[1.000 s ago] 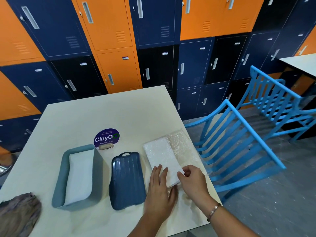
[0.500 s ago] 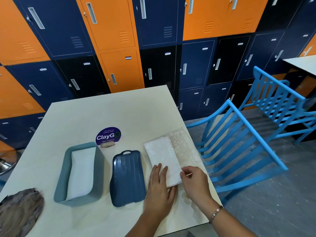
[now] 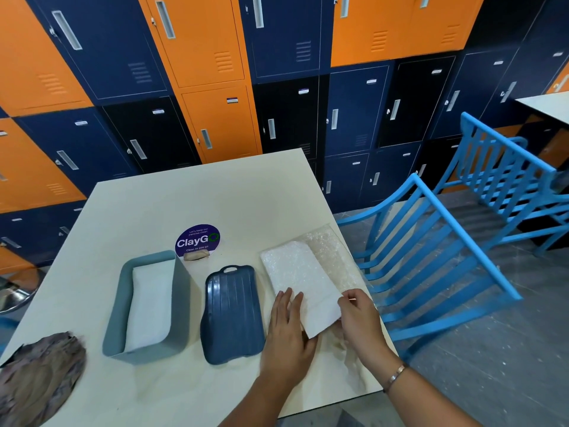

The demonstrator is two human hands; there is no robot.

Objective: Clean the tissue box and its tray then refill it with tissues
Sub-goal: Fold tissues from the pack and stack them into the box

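A grey-blue tissue box (image 3: 180, 300) stands open on the table with white tissues (image 3: 151, 303) lying inside. Beside it on the right lies a dark blue ribbed tray (image 3: 232, 312). Further right, a stack of white tissues (image 3: 303, 282) sits on its clear plastic wrapper (image 3: 334, 257). My left hand (image 3: 288, 337) lies flat on the near left part of that stack, fingers straight. My right hand (image 3: 358, 318) pinches the stack's near right edge between thumb and fingers.
A crumpled brown cloth (image 3: 40, 377) lies at the table's near left corner. A round purple ClayGo sign (image 3: 198, 241) stands behind the box. Blue slatted chairs (image 3: 437, 251) stand close to the table's right edge. Lockers fill the wall behind.
My right hand has lifted the near right edge of the tissue stack slightly. My left hand stays flat on the stack. The view has shifted a little.
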